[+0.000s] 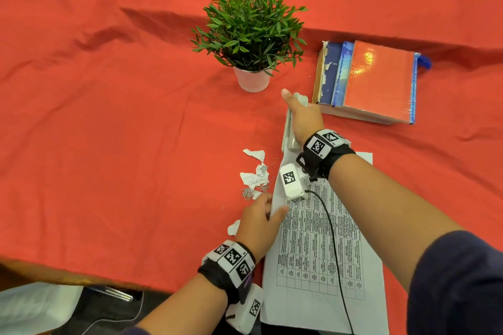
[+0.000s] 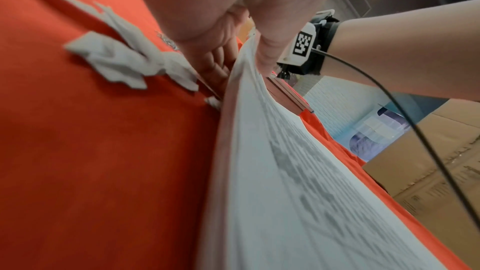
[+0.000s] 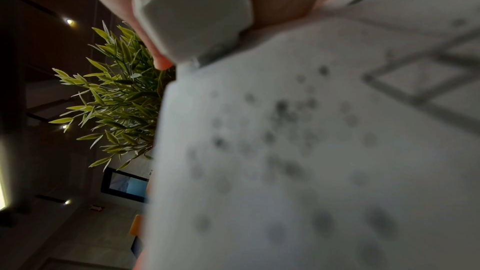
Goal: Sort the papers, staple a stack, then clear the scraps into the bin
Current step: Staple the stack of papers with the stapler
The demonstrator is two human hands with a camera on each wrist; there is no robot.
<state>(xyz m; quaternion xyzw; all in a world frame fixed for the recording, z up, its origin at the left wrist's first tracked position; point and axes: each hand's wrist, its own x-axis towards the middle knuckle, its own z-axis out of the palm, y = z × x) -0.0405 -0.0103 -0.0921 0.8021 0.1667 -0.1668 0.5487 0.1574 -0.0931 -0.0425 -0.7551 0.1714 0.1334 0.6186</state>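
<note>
A stack of printed papers [image 1: 321, 253] lies on the red cloth near the table's front edge. My right hand [image 1: 295, 102] grips a pale grey stapler [image 1: 290, 133] set over the stack's far left corner. In the right wrist view the stapler [image 3: 194, 17] sits against the paper [image 3: 311, 151]. My left hand [image 1: 273, 205] pinches the stack's left edge, thumb on top and fingers beneath, lifting that edge a little [image 2: 298, 171]. Torn white scraps [image 1: 255, 171] and loose staples [image 1: 250, 193] lie just left of the stack; the scraps [image 2: 116, 59] also show in the left wrist view.
A potted green plant [image 1: 250, 30] stands beyond the stapler. A pile of books [image 1: 375, 81] lies to the right of it. A white, bag-like thing [image 1: 32, 307] shows below the table's front edge at lower left. The red cloth [image 1: 109, 117] stretches left.
</note>
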